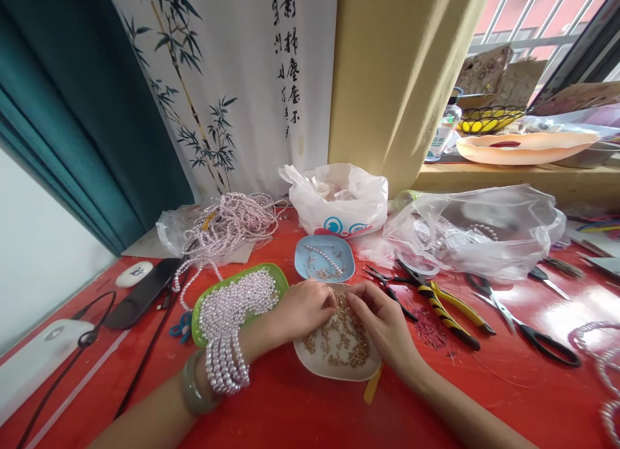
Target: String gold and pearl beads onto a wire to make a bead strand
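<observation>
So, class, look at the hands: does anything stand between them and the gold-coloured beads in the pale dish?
Nothing visible does. The left hand and right hand meet over the far part of the pale dish, and no lid covers the gold-coloured beads. The blue dish lies beyond, not between.

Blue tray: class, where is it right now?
In the head view, the blue tray sits near the middle of the red table, between the white bag behind and the cream tray in front, left of the small black pliers.

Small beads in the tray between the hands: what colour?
Gold; the small beads show best in the head view.
</observation>
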Motion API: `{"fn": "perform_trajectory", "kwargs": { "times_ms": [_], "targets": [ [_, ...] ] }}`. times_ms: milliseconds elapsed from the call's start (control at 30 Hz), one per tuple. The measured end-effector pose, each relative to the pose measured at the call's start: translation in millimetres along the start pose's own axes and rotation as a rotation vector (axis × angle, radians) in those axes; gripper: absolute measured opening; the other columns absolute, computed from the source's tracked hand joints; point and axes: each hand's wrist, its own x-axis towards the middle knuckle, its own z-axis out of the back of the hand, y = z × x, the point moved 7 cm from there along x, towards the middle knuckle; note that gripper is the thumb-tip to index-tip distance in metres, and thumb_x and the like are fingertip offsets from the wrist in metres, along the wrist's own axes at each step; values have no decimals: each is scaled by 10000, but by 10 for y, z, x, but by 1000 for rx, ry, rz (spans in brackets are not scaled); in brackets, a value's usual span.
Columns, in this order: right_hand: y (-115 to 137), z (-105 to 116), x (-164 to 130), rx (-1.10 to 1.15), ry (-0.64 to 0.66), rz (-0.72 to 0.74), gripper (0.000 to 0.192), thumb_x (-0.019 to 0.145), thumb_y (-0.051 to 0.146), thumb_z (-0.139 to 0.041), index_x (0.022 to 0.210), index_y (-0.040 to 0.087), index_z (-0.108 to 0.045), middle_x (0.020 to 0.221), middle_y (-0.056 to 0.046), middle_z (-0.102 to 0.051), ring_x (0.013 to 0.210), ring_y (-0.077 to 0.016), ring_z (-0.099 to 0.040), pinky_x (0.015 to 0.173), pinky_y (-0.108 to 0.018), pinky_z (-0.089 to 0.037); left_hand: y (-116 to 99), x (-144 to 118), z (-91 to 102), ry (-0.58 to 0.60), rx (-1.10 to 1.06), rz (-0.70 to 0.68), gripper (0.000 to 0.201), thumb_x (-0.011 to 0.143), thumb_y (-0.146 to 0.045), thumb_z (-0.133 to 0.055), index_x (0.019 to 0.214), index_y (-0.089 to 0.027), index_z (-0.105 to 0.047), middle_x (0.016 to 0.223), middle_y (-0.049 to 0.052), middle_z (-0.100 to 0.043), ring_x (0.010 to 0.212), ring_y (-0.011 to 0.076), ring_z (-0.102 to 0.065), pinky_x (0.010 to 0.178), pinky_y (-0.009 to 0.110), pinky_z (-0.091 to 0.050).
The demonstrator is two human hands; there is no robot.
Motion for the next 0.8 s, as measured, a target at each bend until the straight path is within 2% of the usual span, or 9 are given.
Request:
{"fn": "perform_trajectory", "kwargs": {
  "times_ms": [167,300,367,433,567,800],
  "targets": [
    [-2,-2,-5,-5,5,-13,169,790,321,-448,701,185,-496,608,22,-477,547,-116,-413,490,-211,-336,109,27,-6,-3,-310,140,83,658,-202,-537,691,-175,-608,723,22,-638,685,160,-569,605,253,-400],
    [18,-13,-11,-2,-1,4,179,791,324,-448,687,184,-486,608,23,-474,545,-115,-412,497,-215,-342,186,67,-63,-29,-863,250,107,630,-238,-607,669,-143,-578,632,1,-569,584,105,-525,513,205,-395],
    [26,-21,-22,3,-8,11,183,795,318,-445,674,185,-476,596,27,-465,537,-111,-405,493,-215,-342,200,79,-109,-21,-1145,304,157,598,-241,-659,663,-127,-571,636,-4,-554,560,77,-509,506,185,-400],
    [32,-27,-37,8,-16,19,177,799,303,-439,668,187,-463,588,31,-459,525,-106,-398,485,-214,-341,202,82,-136,-22,-1338,337,209,556,-226,-706,680,-120,-575,663,-1,-569,561,64,-517,523,179,-412],
    [45,-38,-58,-4,-15,40,155,799,271,-432,671,187,-454,591,30,-464,508,-97,-393,473,-212,-337,188,75,-161,-7,-1503,329,259,523,-191,-741,720,-113,-591,688,12,-604,598,69,-552,558,177,-432],
    [63,-53,-55,-29,-4,43,151,781,249,-433,643,189,-447,551,34,-463,474,-90,-382,448,-207,-323,207,71,-182,-9,-1540,309,212,568,-185,-722,724,-104,-603,700,16,-610,610,68,-557,562,175,-447]
  ]
}}
